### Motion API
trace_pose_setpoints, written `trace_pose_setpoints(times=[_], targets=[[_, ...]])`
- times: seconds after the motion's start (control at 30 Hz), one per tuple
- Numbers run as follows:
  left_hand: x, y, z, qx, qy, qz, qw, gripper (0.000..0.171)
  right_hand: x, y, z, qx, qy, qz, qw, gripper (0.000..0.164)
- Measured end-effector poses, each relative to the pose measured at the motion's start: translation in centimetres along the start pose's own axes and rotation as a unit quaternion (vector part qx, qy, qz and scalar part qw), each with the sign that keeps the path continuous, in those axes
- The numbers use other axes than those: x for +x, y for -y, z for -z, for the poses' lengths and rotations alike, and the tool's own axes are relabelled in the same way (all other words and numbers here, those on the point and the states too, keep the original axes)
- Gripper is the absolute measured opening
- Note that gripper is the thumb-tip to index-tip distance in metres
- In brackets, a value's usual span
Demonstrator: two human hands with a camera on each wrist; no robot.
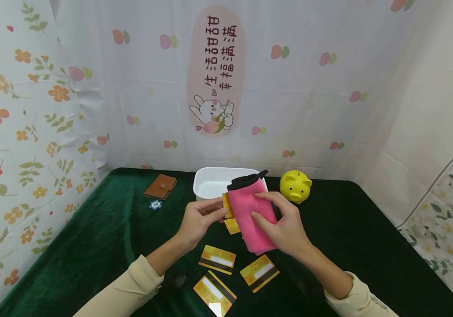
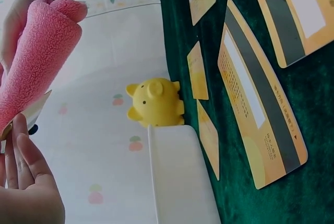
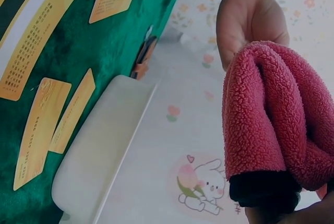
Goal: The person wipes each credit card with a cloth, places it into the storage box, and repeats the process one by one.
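A folded pink fleecy cloth [image 1: 250, 215] with a black edge is in my right hand [image 1: 286, 224], thumb and fingers gripping its right side. At its left side my left hand [image 1: 200, 222] pinches a gold card [image 1: 227, 205] that lies against the cloth. The left wrist view shows the left fingers [image 2: 23, 156] at the card's edge beneath the pink cloth [image 2: 44, 51]. From the right wrist, the cloth [image 3: 255, 125] hides much of both hands. Below the hands lie gold cards with dark stripes, including a left one [image 1: 217, 259], a right one [image 1: 260, 273] and a front one [image 1: 214, 293].
Behind the cloth stands a white tray [image 1: 210, 182], partly covered by it. More gold cards [image 3: 42, 130] lie close to the tray. A yellow piggy bank [image 1: 295, 186] is at the back right. At the back left are a brown wallet [image 1: 161, 187] and a poker chip [image 1: 155, 204].
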State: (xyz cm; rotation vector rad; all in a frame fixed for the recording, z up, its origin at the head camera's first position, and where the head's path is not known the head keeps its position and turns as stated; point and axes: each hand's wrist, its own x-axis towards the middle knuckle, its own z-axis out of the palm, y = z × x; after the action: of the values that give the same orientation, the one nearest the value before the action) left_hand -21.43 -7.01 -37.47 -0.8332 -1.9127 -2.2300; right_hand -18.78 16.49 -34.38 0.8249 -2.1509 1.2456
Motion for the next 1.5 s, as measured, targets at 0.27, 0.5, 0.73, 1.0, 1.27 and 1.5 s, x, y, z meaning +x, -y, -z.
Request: trace_pose_setpoints(times=[0.27, 0.5, 0.73, 1.0, 1.27, 1.5], targets=[[-0.1, -0.3, -0.1, 0.012, -0.015, 0.007, 0.9998, 0.030, -0.2, -0.2, 0.5, -0.013, -0.006, -0.001, 1.000, 0.044], [-0.1, -0.5, -0.1, 0.015, -0.025, 0.013, 0.9995, 0.030, -0.2, -0.3, 1.0, -0.023, -0.013, -0.008, 1.000, 0.044], [-0.1, -0.7, 0.0, 0.012, -0.027, 0.017, 0.9994, 0.029, -0.2, -0.6, 1.5, -0.033, -0.020, -0.010, 0.999, 0.045], [-0.1, -0.7, 0.0, 0.010, -0.032, 0.011, 0.9994, 0.030, -0.4, -0.9, 2.0, -0.048, -0.027, -0.016, 0.998, 0.048], [-0.2, -1.2, 0.3, 0.004, -0.039, 0.009, 0.9992, 0.030, -0.1, 0.7, 2.6, -0.055, -0.036, -0.021, 0.998, 0.044], [-0.3, -1.0, 0.3, 0.007, -0.047, 0.018, 0.9987, 0.032, -0.1, 2.8, 3.1, -0.068, -0.043, -0.037, 0.996, 0.039]])
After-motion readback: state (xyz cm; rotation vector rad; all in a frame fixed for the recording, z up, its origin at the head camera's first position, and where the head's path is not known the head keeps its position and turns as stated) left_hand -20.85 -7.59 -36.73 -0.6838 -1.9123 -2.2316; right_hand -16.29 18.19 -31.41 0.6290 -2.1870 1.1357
